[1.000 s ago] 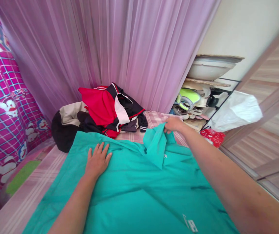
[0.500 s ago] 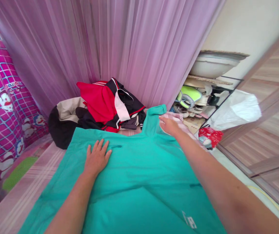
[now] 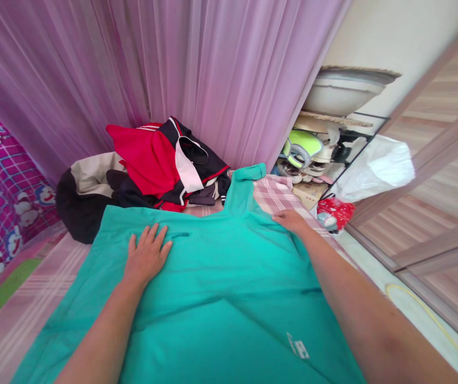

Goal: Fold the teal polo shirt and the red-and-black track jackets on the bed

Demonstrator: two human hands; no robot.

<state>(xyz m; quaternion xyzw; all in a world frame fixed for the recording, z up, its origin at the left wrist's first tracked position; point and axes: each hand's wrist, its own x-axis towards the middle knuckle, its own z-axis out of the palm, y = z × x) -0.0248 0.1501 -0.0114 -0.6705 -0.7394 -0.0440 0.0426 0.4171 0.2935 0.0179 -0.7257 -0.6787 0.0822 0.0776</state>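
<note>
A teal top [image 3: 213, 266] with a small white print lies spread over the bed, with a few creases across its middle. One of its sleeves [image 3: 240, 189] points away from me at the far edge. My left hand [image 3: 147, 253] rests flat on the cloth near the far left, fingers spread, beside a short dark slit. At the far right edge, next to the sleeve's base, my right hand [image 3: 289, 220] has its fingers together on the cloth's edge, in what looks like a pinch. The fingertips are partly hidden.
Behind the top is a pile of red, navy and black clothes [image 3: 152, 165] against a purple curtain [image 3: 197, 80]. A rack with shoes [image 3: 313, 168] and a large bowl [image 3: 341, 93] stands at right, near a white bag [image 3: 377, 168]. Plaid bedding [image 3: 37, 288] shows at left.
My right hand has moved from the sleeve's cuff down toward the sleeve's base, at the top's edge. My left hand stays flat on the cloth. The view has shifted slightly right.
</note>
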